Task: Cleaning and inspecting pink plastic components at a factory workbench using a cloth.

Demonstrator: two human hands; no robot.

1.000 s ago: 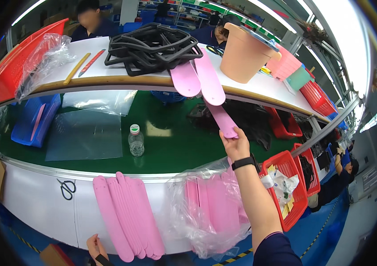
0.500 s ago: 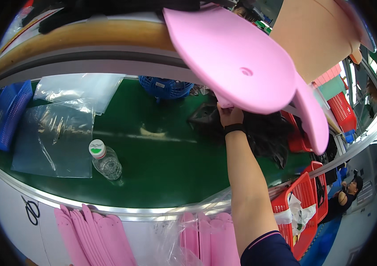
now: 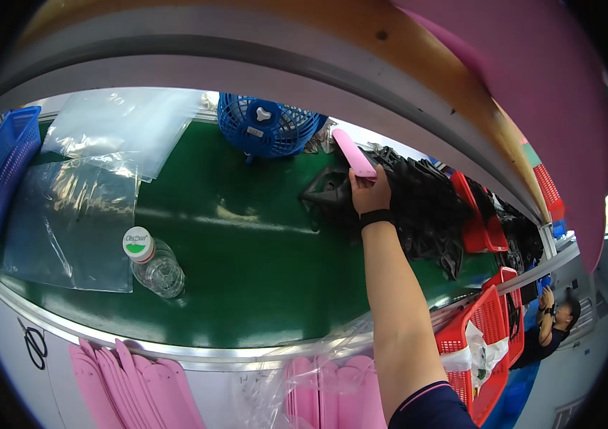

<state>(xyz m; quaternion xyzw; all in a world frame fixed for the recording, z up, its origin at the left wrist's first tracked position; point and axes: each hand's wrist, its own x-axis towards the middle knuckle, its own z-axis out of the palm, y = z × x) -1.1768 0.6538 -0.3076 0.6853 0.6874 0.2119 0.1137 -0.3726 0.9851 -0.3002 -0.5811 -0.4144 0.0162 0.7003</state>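
My right hand (image 3: 371, 194), with a dark band at the wrist, reaches over the green bench top. Its fingers are closed on the near end of a narrow pink strip (image 3: 354, 153) with a rounded far end. A pile of black parts (image 3: 422, 204) lies just beyond and to the right of the hand; their kind is hard to make out. Close to the camera, a large pink curved panel (image 3: 540, 93) fills the upper right. My left hand is out of view.
A clear bottle (image 3: 157, 272) stands on the bench near clear plastic bags (image 3: 75, 225). A blue fan (image 3: 268, 125) sits at the back. Red baskets (image 3: 490, 329) are at right, where another person (image 3: 554, 322) is. Pink strips (image 3: 139, 382) and scissors (image 3: 34, 347) hang along the front.
The large pink panel has shifted right and up, uncovering the pink strip in my right hand and the black pile. The view has tilted slightly; the right hand stays nearly in place.
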